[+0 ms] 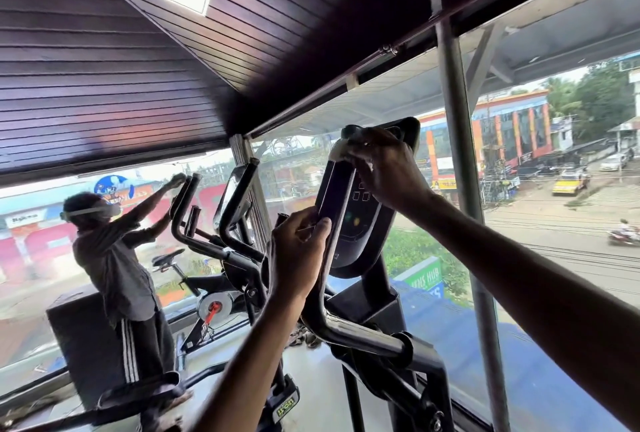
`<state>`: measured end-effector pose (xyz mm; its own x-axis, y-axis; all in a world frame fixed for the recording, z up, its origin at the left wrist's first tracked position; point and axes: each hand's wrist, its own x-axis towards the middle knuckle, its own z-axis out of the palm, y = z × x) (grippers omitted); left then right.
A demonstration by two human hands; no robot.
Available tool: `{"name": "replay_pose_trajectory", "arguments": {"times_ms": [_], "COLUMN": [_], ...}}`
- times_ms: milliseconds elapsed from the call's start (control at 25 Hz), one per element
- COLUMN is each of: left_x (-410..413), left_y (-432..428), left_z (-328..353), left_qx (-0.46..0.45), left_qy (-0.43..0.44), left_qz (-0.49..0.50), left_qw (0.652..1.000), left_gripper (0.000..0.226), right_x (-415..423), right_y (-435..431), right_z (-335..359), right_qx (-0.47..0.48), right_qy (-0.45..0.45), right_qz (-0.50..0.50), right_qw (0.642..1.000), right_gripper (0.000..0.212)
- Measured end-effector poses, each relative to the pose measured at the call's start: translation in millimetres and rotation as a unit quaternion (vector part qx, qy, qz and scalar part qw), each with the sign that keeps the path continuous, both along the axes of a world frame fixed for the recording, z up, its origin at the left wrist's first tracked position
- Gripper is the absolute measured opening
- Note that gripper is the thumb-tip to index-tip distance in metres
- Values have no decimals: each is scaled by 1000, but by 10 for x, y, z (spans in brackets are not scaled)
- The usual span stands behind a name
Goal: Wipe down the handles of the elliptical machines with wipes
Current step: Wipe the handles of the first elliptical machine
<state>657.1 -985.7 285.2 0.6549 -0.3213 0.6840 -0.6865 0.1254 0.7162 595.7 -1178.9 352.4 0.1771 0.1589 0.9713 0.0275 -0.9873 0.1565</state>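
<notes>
— How much of the wipe (338, 152) shows?
— Just a pale edge. The right hand (384, 168) covers the rest, and the top of the handle (334, 196) with it.
— Lower down?
— The left hand (298, 244) hides a stretch of that handle.
— The console (365, 224) markings?
— Too small to read. Both forearms (242, 362) run out of view at the bottom and right edges; the elliptical machine (367, 310) is cut off below.

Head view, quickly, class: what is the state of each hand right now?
Left hand: closed round the elliptical handle.
Right hand: closed on a white wipe at the handle's top.
</notes>
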Motion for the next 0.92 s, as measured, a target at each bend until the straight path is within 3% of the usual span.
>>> {"name": "replay_pose_trajectory", "arguments": {"times_ms": [120, 280, 440, 520, 600, 680, 760, 840, 920], "left_x": [2, -11, -3, 3, -14, -23, -15, 3, 32], "left_y": [-23, -60, -44, -29, -17, -20, -22, -15, -4], "left_z": [7, 41, 38, 31, 33, 32, 29, 12, -20], "left_qx": [10, 18, 24, 21, 24, 29, 22, 23, 29], "left_qy": [4, 11, 0, -2, -3, -6, -1, -3, -6], "left_qz": [17, 43, 52, 43, 39, 34, 13, 3, -4], "left_qw": [1000, 999, 998, 999, 999, 999, 1000, 1000, 1000], "left_gripper": [24, 21, 9, 13, 13, 12, 13, 21, 31], "right_x": [-68, 12, 71, 32, 35, 80, 188, 283, 321], "right_y": [-35, -60, -23, -47, -49, 11, 98, 179, 242], "right_z": [-76, 183, 519, 495, 267, 23, -68, -128, -241], "right_qx": [-85, 26, 64, 73, 114, 255, 409, 478, 484], "right_qy": [56, -32, 0, -8, -72, -134, -169, -188, -185], "right_qz": [11, -32, -43, -36, -21, 55, 124, 146, 151], "right_qw": [995, 999, 997, 997, 991, 956, 888, 845, 842], "right_gripper": [24, 20, 19, 16, 10, 10, 9, 7, 8]}}
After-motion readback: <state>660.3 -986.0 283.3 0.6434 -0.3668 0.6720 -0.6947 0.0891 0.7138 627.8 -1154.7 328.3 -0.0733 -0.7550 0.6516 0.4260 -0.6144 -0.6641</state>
